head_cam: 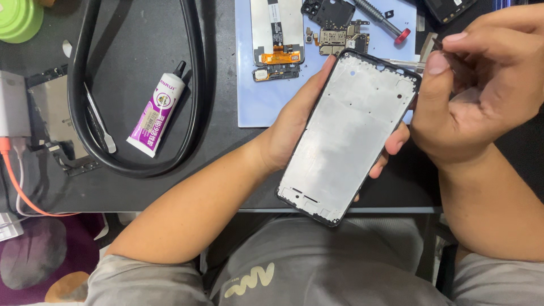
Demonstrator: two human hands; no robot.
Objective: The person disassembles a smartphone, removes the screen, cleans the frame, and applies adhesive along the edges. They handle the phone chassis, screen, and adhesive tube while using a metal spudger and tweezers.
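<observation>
Left hand (294, 127) grips a bare phone frame (348, 136); right hand (481, 90) pinches a thin tool at its top corner.

Left hand: fingers wrapped round the back, thumb along the left edge, fingertips showing past the right edge; forearm comes in from lower left. The frame is held above the dark surface (141, 187) edge, over the lap, tilted with top to upper right. It's a matte grey metal plate with a black plastic rim, small holes and slots. Right hand: closed in a pinch, thumb and forefinger on a slim dark tool (453, 56) whose tip I can't see clearly, wrist bent inward. Nearby: white-and-purple glue tube (157, 110) inside a black cable loop (195, 85), metal spudger (101, 120), circuit boards (340, 37) and red-capped screwdriver (382, 20) on a pale blue mat (255, 107).
</observation>
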